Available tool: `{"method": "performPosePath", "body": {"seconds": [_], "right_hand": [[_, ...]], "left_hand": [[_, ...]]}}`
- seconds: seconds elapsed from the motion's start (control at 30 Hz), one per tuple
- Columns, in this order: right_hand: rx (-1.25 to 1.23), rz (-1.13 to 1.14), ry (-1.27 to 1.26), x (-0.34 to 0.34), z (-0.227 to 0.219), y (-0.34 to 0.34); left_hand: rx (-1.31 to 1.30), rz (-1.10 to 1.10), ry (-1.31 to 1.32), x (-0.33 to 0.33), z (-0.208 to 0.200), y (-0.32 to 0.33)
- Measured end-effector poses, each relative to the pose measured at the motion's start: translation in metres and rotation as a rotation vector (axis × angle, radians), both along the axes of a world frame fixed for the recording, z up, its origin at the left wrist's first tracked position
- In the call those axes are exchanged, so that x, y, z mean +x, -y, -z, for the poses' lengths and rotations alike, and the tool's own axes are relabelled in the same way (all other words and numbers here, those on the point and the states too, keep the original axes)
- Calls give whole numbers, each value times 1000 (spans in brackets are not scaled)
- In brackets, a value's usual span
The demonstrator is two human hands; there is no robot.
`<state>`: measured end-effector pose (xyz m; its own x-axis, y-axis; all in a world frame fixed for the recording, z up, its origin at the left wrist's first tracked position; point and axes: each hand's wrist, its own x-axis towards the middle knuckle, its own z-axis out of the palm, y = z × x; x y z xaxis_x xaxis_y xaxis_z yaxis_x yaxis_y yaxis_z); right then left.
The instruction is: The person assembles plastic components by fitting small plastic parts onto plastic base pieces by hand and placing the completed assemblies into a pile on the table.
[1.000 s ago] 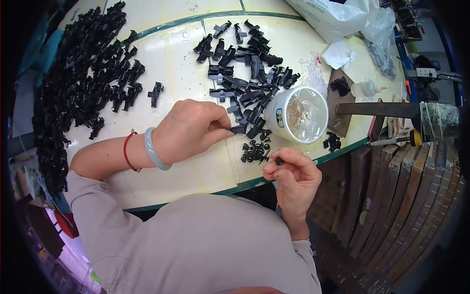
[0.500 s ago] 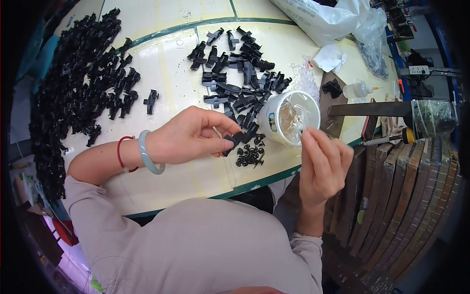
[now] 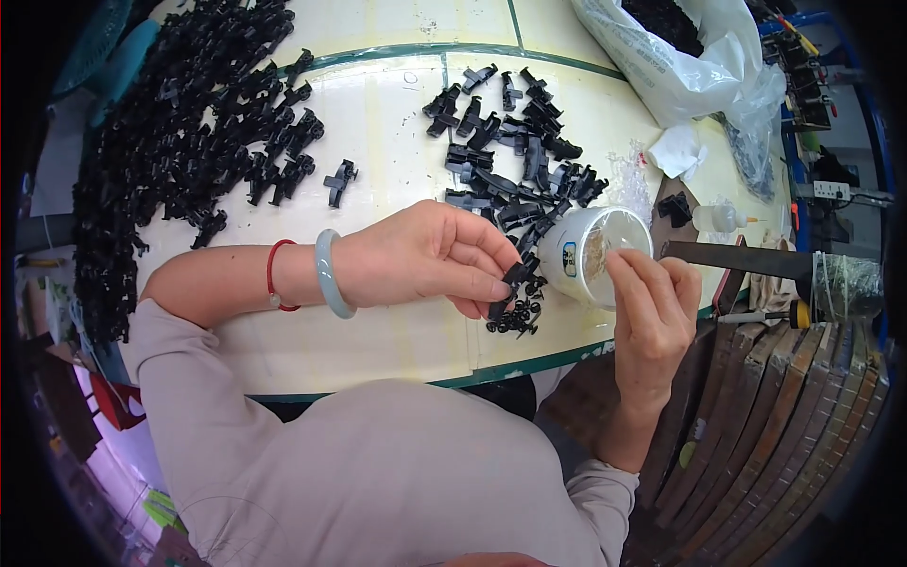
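My left hand (image 3: 425,260), with a pale bangle and red cord at the wrist, pinches a small black plastic part (image 3: 510,286) between thumb and fingers. Just below that part lies a small heap of round black pieces (image 3: 518,319). My right hand (image 3: 654,317) is raised at the near right side of a white plastic tub (image 3: 578,255), its fingertips pressed together at the rim. What they hold, if anything, is hidden. The tub leans toward me and shows brownish contents under clear film. Behind the left hand spreads a loose group of black plastic parts (image 3: 534,161).
A large pile of black parts (image 3: 179,142) covers the table's left side, with one single part (image 3: 340,182) beside it. At the right are a white plastic bag (image 3: 652,66), a small squeeze bottle (image 3: 720,218), a dark metal bar (image 3: 737,253) and stacked brown boards (image 3: 756,416).
The whole view has shifted, so the table things appear farther right. My right fingertips, which showed a small dark piece, now sit against the tub's rim. The left hand keeps its black part.
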<state>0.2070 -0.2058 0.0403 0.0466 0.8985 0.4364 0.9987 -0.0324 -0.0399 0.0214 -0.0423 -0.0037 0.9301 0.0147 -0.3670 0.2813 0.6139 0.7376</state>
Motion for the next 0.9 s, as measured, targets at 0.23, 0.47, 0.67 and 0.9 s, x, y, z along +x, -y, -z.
{"method": "performPosePath", "body": {"seconds": [0.23, 0.47, 0.67, 0.9], "right_hand": [[192, -59, -585, -36, -1, 3], [247, -46, -747, -52, 20, 0], [244, -36, -766, -54, 22, -1], [226, -62, -703, -55, 21, -2]], "left_hand": [[-4, 7, 35, -1, -4, 6], [-26, -5, 45, -1, -7, 9], [-22, -1, 53, -1, -7, 9], [-39, -48, 78, -3, -1, 13]]}}
